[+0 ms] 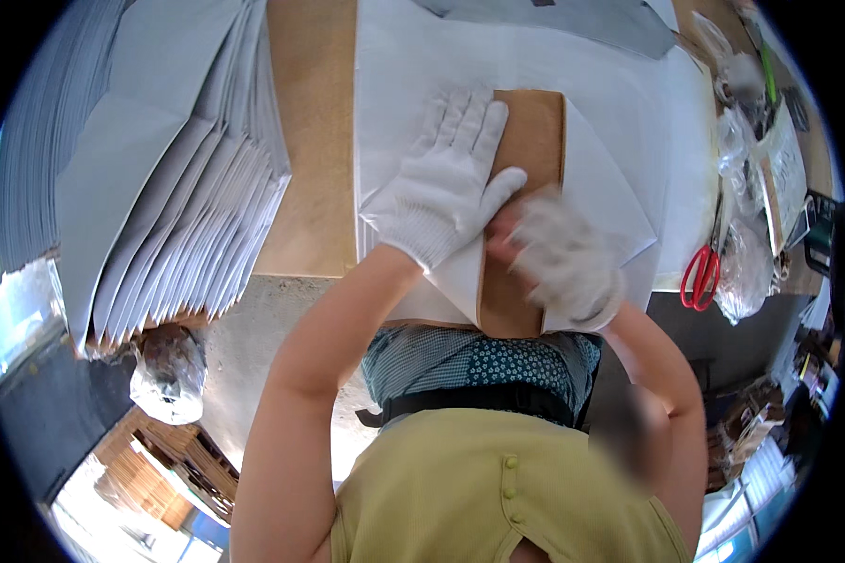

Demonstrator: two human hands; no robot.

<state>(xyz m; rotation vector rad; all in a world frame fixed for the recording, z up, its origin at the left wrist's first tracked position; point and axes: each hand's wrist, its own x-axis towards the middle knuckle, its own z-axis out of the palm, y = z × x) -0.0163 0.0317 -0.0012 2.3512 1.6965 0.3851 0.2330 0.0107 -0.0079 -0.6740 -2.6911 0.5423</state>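
Observation:
My left hand (451,174), in a white knit glove, lies flat with its fingers stretched out on a white paper sheet (446,281). Its thumb reaches onto the left edge of a long brown cardboard strip (528,141). Folded white paper (601,178) shows on both sides of the strip. Over the strip's lower half is my right hand (559,253), also in a white glove, some of its fingers bare. Motion smears that hand, so whether its fingers pinch anything does not show.
Stacked grey-white folded sheets (178,188) fan out at the left. A grey sheet (573,28) lies at the far side. On the right are red-handled scissors (701,277) and clear plastic bags (746,272). Another bag (167,375) hangs below the stack.

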